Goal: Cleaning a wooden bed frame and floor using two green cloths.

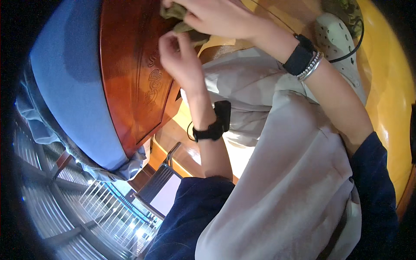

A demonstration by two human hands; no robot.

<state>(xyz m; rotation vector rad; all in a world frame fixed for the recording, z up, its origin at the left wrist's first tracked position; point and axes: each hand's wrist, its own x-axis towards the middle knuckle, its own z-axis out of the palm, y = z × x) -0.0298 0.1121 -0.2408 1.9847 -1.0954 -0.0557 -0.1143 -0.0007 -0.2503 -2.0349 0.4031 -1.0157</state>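
Note:
My right hand [211, 16] is at the top of the view, its fingers closed on a crumpled olive-green cloth [174, 12]. Just below it, my left hand [182, 60] has thumb and fingers curled together at the lower edge of the same cloth, seemingly pinching it. Part of the cloth is hidden by the fingers, and its kind cannot be told. Both hands are in front of a reddish-brown carved wooden panel [130, 74]. Black straps are on both wrists, and silvery bracelets are on the right one.
Blue fabric [78, 81] covers the surface beyond the wooden panel. A pale clog with holes [334, 39] is at upper right, beside a dark green patterned item [349, 16] and a black cable [352, 53]. A dark chair [157, 183] and white railings [110, 208] show at lower left.

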